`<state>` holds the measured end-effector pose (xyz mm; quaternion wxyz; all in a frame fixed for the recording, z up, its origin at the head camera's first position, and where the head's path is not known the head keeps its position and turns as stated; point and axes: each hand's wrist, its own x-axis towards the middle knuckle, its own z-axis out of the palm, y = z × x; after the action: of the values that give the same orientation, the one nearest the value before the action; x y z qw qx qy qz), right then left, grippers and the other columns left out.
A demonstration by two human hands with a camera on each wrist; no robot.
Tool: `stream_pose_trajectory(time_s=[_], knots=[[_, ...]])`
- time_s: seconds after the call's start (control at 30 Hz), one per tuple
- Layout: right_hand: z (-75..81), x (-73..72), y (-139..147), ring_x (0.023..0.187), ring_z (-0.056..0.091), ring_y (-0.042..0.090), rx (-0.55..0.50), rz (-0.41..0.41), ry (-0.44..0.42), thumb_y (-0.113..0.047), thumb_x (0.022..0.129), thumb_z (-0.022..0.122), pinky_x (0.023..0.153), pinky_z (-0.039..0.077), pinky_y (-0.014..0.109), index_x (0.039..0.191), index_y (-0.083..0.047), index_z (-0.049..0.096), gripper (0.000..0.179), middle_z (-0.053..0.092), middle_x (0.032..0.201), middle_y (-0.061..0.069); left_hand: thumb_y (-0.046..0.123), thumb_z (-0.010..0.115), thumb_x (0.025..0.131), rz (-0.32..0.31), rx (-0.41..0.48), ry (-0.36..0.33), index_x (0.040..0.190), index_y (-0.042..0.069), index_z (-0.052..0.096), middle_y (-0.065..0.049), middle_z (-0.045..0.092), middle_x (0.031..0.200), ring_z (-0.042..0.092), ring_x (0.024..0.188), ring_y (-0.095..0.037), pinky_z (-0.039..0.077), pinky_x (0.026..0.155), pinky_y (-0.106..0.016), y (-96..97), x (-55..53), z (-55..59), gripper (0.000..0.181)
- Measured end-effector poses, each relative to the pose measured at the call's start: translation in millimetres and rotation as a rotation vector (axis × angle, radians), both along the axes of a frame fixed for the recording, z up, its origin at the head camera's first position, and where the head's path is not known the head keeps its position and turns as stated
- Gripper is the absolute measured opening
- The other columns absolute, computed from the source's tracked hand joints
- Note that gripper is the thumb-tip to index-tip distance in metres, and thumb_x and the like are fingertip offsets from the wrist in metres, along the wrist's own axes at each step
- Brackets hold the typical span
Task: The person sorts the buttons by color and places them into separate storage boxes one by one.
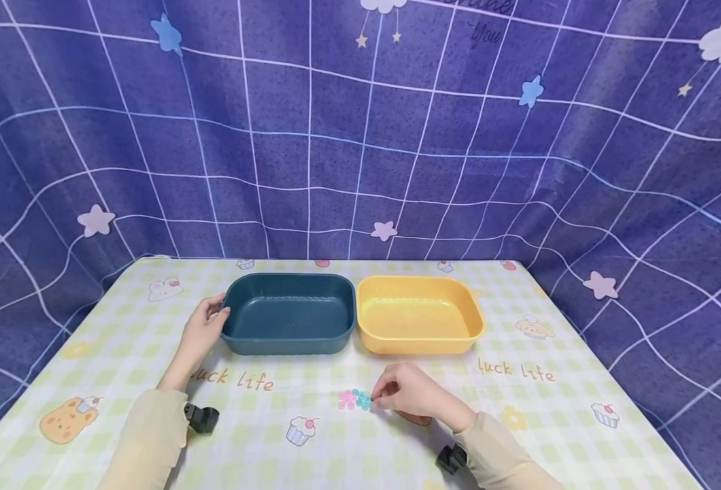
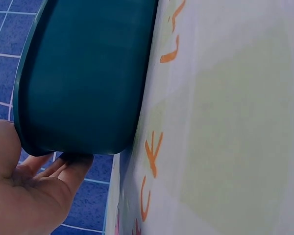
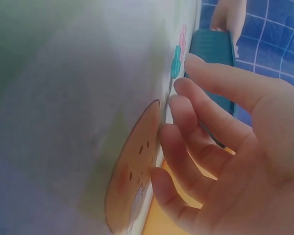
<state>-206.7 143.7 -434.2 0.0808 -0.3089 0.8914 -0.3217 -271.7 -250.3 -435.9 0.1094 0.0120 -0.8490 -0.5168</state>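
My left hand (image 1: 206,325) holds the left end of a dark teal rectangular bin (image 1: 287,346), with the thumb at its rim and the fingers against the outer end wall (image 2: 88,98). In front of the bins, small pink pieces (image 1: 347,399) and small turquoise pieces (image 1: 362,399) lie side by side in a little group on the cloth. My right hand (image 1: 411,393) is low over the cloth just right of the turquoise pieces (image 3: 176,63). Its fingers (image 3: 186,112) are loosely bent, thumb and index tips apart, and nothing shows between them.
A yellow bin (image 1: 418,346) stands against the teal bin's right side. Both sit toward the back of a table covered with a checked cloth (image 1: 244,449) printed with cartoons and lettering. A blue curtain (image 1: 336,156) hangs behind and along the sides.
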Motion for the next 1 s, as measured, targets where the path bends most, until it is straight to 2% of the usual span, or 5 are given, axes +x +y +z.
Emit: stream_pose_trajectory(time_s=[0.37,0.73,0.83,1.0], knots=[[2.3,1.6,-5.3,0.065,0.048,0.0,0.089,-0.02,0.084,-0.019,0.07,0.081,0.065,0.042,0.016,0.074,-0.014,0.073,0.01,0.057,0.068,-0.009,0.021,0.042,0.1,0.003,-0.002,0.006,0.141,-0.004,0.032,-0.029,0.037,0.142,0.037,0.131,-0.043,0.034,0.106,-0.049,0.6,0.6,1.4,0.049],[6.8,5.3,-8.3,0.065,0.049,-0.004,0.13,0.01,0.172,-0.017,0.072,0.08,0.065,0.042,0.014,0.073,-0.014,0.076,0.005,0.063,0.069,-0.012,0.022,0.043,0.1,0.008,-0.004,0.009,0.141,-0.004,0.032,-0.03,0.037,0.142,0.037,0.131,-0.043,0.034,0.106,-0.05,0.8,1.7,1.5,0.05],[7.7,5.4,-8.6,0.066,0.05,-0.002,0.126,0.004,0.156,-0.016,0.072,0.079,0.065,0.042,0.014,0.073,-0.014,0.076,0.004,0.063,0.07,-0.01,0.022,0.043,0.1,0.006,-0.005,0.011,0.141,-0.004,0.032,-0.029,0.037,0.143,0.037,0.131,-0.043,0.034,0.106,-0.05,0.6,1.7,1.3,0.05],[4.7,3.1,-7.1,0.064,0.048,0.0,0.082,-0.018,0.053,-0.013,0.073,0.078,0.063,0.042,0.015,0.072,-0.012,0.072,0.005,0.059,0.068,-0.01,0.022,0.043,0.1,0.005,-0.002,0.007,0.142,-0.004,0.032,-0.029,0.036,0.143,0.036,0.132,-0.043,0.033,0.107,-0.05,0.3,0.5,-0.9,0.05]])
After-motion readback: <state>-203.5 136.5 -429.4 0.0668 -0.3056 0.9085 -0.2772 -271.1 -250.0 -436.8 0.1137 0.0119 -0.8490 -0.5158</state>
